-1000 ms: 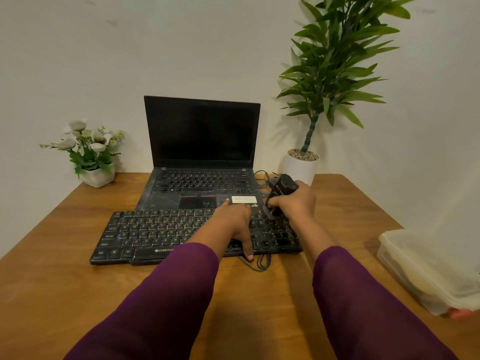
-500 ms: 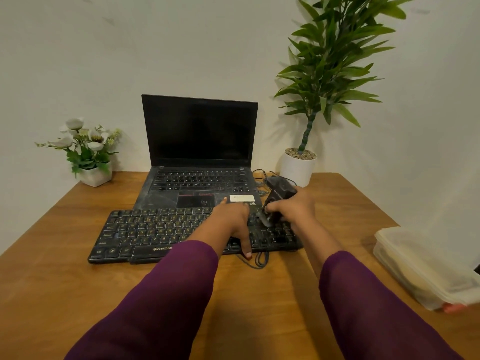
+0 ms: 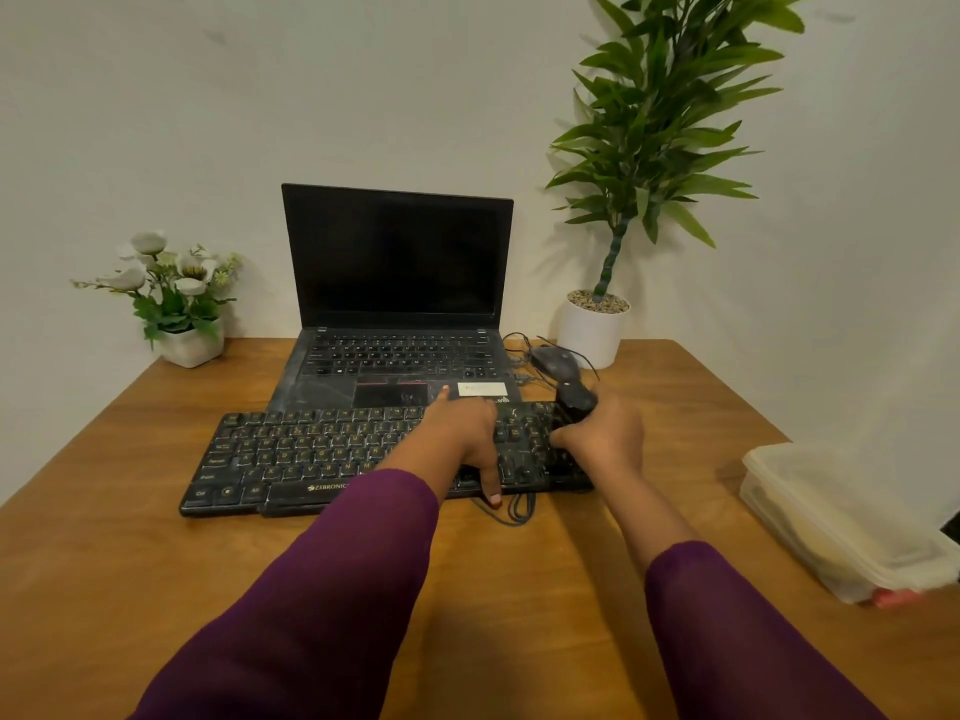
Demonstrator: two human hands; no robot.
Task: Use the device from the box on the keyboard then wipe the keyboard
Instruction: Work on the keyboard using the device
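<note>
Wooden table (image 3: 130, 563) carries a black keyboard (image 3: 311, 454) lying across its middle, just in front of an open laptop (image 3: 395, 262) with a dark screen. The left hand (image 3: 462, 439) rests flat on the right half of the keyboard with fingers spread wide, the thumb reaching over the near edge and a fingertip at the far edge, seemingly steadying it. The right hand (image 3: 605, 441) is curled round a small black device (image 3: 574, 400), whose top end sticks up beyond the knuckles; its working end is hidden under the hand, so whether it touches the keys cannot be told. Compared with a second ago, the right hand and the device have dropped lower and drifted from the far rows towards the right end of the keyboard, while the left hand has hardly shifted. That suggests the first part of the job is under way, with a pass being made over the right-hand keys; the long left stretch looks not yet covered, and wiping has not begun, since neither hand holds a cloth. A clear plastic box (image 3: 831, 517) sits with its lid on at the right edge of the table, and a mouse (image 3: 553, 358) lies near the far right corner of the laptop
</note>
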